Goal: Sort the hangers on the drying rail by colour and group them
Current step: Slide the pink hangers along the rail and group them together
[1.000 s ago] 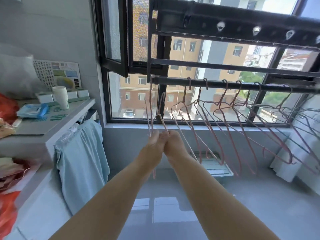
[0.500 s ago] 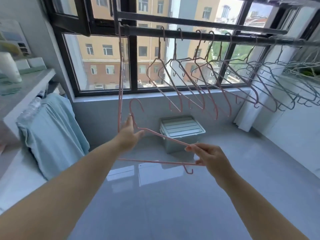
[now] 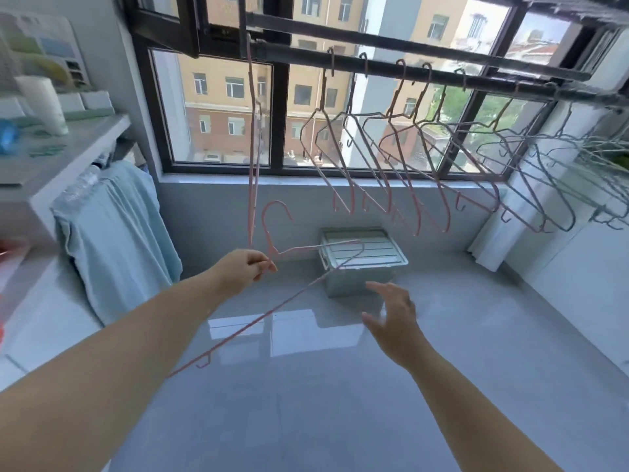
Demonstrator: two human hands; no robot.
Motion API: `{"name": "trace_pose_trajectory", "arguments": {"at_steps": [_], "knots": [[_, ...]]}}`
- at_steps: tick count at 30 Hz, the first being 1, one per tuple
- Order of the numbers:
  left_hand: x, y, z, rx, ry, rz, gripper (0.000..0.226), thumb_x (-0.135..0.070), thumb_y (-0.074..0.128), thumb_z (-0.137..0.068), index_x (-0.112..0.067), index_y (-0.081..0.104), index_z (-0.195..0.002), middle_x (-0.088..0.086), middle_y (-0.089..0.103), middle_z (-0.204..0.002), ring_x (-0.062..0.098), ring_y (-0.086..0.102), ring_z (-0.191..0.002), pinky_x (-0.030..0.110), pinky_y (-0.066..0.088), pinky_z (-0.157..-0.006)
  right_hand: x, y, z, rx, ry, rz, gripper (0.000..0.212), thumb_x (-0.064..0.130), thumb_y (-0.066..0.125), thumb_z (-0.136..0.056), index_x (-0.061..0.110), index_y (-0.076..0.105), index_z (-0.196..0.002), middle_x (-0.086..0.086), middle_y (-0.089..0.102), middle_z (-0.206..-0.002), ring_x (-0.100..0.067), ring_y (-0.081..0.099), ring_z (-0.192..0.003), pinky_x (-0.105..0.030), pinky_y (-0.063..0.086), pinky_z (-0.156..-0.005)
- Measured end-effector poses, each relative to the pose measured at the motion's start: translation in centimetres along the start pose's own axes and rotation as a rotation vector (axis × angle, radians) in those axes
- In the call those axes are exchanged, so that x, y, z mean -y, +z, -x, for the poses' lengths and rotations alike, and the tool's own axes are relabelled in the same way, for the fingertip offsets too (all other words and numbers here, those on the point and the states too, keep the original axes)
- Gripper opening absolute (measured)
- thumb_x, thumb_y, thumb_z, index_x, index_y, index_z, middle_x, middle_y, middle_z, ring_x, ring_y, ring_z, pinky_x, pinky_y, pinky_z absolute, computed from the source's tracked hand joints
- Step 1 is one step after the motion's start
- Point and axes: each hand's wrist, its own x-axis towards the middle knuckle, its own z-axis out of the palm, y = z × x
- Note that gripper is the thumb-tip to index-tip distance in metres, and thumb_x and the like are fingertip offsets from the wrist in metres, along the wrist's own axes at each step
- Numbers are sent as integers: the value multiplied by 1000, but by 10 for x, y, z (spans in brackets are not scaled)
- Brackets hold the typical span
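Below the drying rail (image 3: pixel 374 68), at its left end, a pink wire hanger (image 3: pixel 265 229) is hanging off the rail, held in the air. The left-hand grip (image 3: pixel 245 270) is pinching it at the neck, just under the hook, between thumb and fingertips. The hook is pointing up and the bottom bar is slanting down toward the left forearm. The right-hand grip (image 3: pixel 394 311) is hovering low and to the right, fingers spread and loose, holding nothing and touching nothing.

A second pink hanger (image 3: pixel 252 148) is hanging edge-on from the rail's left end, just above the left-hand grip. Well apart to the right, a row of pink hangers (image 3: pixel 343 185) is hanging from the rail, bunched and overlapping. Grey-blue hangers (image 3: pixel 558 212) are hanging beyond them, toward the right wall. The hangers at the far right are blurring together, and their colour cannot be told.

A lidded storage box (image 3: pixel 364 267) is sitting on the glossy grey floor (image 3: pixel 306 403) under the window (image 3: pixel 221 114). At left, a pale blue cloth (image 3: pixel 115 233) is draping down beside a white worktop (image 3: pixel 68 144), which is carrying a white cup (image 3: pixel 44 103).
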Motion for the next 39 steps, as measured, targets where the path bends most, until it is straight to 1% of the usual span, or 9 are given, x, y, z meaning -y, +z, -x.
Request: {"name": "trace_pose_trajectory", "arguments": {"at_steps": [4,9,14,17,20,23,26,35,39], "knots": [[-19,34,-3,-89,-53,178,24,-1,37,-94,-13,57,-89,1,46,-65,13,37,-58,20,31,-57,34,32,31,271,-157,-76,41,26,56,-88,25,47,-128,-1,40,-135,-16,31,-130,-19,21,-105],[-45,58,-10,-278,-129,420,17,-3,33,-94,-11,49,-97,2,43,-69,21,41,-75,29,36,-71,65,60,75,573,-91,-160,61,43,50,-88,22,26,-140,6,26,-146,-11,27,-135,-23,19,-109],[-74,41,-25,-394,-130,487,30,-1,33,-92,-3,53,-115,-1,44,-71,21,42,-83,25,36,-67,62,58,80,465,-162,-235,32,21,41,-95,22,37,-126,4,38,-134,-10,39,-123,-13,26,-93],[-89,25,-25,-383,-104,549,30,-1,33,-94,1,49,-120,3,53,-84,12,49,-75,22,40,-71,65,47,70,413,-169,-356,19,15,33,-95,28,45,-103,1,53,-104,-19,53,-90,-28,44,-77],[-101,9,-23,-348,-5,510,27,2,42,-91,2,50,-117,7,56,-103,16,55,-89,20,43,-70,77,33,54,359,-206,-485,29,10,30,-95,34,40,-83,3,62,-88,-21,61,-93,-33,50,-84],[-109,-6,-19,-280,96,293,32,-4,54,-87,-3,52,-119,4,59,-109,21,56,-102,29,47,-87,92,20,34,274,-273,-536,32,5,30,-94,32,40,-81,6,63,-73,-25,62,-84,-33,50,-86],[-120,-17,-12,-244,172,167,40,-6,56,-86,-6,49,-126,-2,60,-112,16,54,-108,29,40,-98,110,5,14,215,-312,-575,31,3,30,-94,29,41,-81,0,62,-72,-24,61,-79,-33,51,-84],[-150,-46,-21,-296,293,256,41,-1,55,-87,-2,47,-127,4,57,-114,20,56,-102,19,49,-75,157,-24,-48,107,-388,-543,29,9,32,-97,31,43,-82,2,61,-69,-12,59,-67,-24,52,-72],[-139,-47,-33,-287,241,306,31,1,52,-87,2,51,-119,10,57,-109,14,60,-82,25,51,-75,158,-15,-54,125,-321,-557,27,8,31,-97,28,46,-84,0,61,-69,-9,57,-64,-12,46,-62]]}}
